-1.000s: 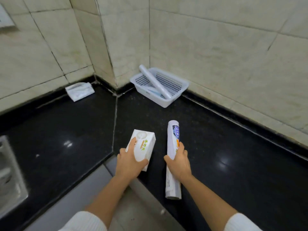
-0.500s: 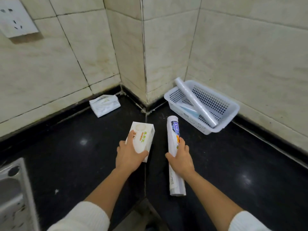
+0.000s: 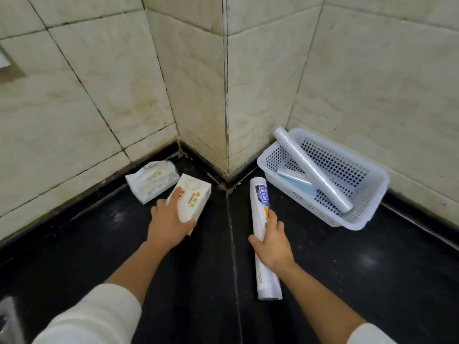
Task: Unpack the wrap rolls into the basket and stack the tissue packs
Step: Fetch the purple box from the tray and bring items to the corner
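Observation:
My left hand [image 3: 169, 223] grips a white tissue pack [image 3: 192, 198] with green and orange print, held just right of a second tissue pack [image 3: 151, 181] that lies on the black counter against the wall. My right hand [image 3: 272, 244] holds a long wrap roll in its white printed packaging [image 3: 260, 219], pointing toward the corner. A white perforated basket [image 3: 372, 192] stands at the right by the wall, with a clear unpacked wrap roll [image 3: 311, 168] leaning across it and a bluish packet [image 3: 296, 181] on its floor.
The black counter [image 3: 347, 281] meets cream tiled walls in an outward corner [image 3: 224, 95] between the two hands. A metal sink edge [image 3: 7, 319] shows at the bottom left. A wall socket [image 3: 5, 63] is at the far left.
Both hands have moved forward toward the wall corner. The held tissue pack now sits beside the lying pack, and the packaged roll has come close to the basket.

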### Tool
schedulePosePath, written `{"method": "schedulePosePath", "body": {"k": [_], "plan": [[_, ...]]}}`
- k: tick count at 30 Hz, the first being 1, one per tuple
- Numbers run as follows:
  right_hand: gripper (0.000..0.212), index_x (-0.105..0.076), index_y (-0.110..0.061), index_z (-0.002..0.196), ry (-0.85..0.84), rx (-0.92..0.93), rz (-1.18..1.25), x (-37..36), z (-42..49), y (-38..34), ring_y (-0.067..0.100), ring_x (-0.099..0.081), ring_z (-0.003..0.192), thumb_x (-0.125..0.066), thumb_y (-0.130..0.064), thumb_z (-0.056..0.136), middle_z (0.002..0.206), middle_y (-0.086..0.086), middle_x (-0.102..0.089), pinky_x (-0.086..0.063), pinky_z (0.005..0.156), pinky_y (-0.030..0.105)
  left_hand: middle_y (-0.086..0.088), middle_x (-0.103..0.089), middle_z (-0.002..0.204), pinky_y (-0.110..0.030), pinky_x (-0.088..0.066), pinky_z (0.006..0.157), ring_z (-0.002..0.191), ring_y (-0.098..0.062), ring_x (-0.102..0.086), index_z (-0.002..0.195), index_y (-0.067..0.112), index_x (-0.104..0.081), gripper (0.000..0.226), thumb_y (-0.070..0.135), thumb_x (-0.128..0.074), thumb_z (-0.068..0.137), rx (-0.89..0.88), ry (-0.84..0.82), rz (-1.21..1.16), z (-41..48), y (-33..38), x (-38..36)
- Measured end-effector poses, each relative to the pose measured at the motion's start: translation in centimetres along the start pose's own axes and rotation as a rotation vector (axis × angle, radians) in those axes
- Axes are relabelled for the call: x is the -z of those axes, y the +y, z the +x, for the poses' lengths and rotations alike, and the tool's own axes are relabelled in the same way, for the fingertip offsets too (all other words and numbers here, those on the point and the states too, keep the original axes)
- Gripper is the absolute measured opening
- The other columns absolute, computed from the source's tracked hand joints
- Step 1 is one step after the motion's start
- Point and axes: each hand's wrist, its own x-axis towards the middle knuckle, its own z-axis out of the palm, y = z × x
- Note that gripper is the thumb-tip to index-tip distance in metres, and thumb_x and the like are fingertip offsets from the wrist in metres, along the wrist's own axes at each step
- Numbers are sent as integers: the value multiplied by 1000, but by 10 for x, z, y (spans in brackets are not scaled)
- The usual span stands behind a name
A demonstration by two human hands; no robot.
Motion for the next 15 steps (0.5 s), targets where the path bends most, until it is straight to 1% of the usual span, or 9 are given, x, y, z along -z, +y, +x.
{"method": "schedulePosePath", "body": {"k": [2,5,8,10,12,14,15], "plan": [[87,-5,-27,148,6,-24,-9,-2,6,-4,28,-51,107,-61,-40,83,128,10,-37,-47,84,38,-11,-36,135,-51,-43,92,126,-35,-30,146,40,-11,99,42,-73,69,-29,-13,10,17,-12,4],[87,-5,-27,148,14,-66,-20,-4,13,-5,31,-51,111,-62,-39,83,131,11,-36,-49,90,42,-9,-30,141,-56,-38,99,129,-35,-22,145,40,-17,91,41,-71,72,-51,-44,25,34,-25,4],[89,-5,-26,148,20,-87,-39,-8,14,-6,29,-51,111,-63,-38,82,131,10,-36,-48,89,40,-9,-24,147,-56,-32,106,133,-36,-18,146,38,-15,90,41,-69,75,-28,-74,21,37,-33,-1],[90,-4,-26,149,32,-83,-44,-12,13,-7,27,-50,111,-63,-38,81,130,9,-35,-49,89,39,-11,-20,151,-55,-26,111,135,-37,-17,147,34,-15,90,43,-68,75,-39,-34,78,35,-32,-5],[92,-5,-24,149,42,-87,-52,-13,13,-9,26,-50,112,-64,-40,81,131,8,-36,-49,89,39,-14,-13,155,-55,-15,116,139,-38,-10,147,30,-18,89,43,-68,75,-63,34,153,29,-24,-10],[93,-7,-22,149,52,-88,-65,-10,12,-8,27,-49,116,-64,-45,80,134,7,-35,-48,87,39,-14,-7,156,-56,-5,116,143,-36,-2,145,26,-22,84,40,-68,76,-130,86,148,20,-10,-17],[93,-8,-21,149,68,-85,-66,-8,10,-7,28,-49,118,-63,-49,80,135,7,-35,-48,87,39,-14,-7,157,-55,-5,116,143,-35,-2,144,25,-25,79,38,-67,78,-184,93,129,15,0,-21]]}}
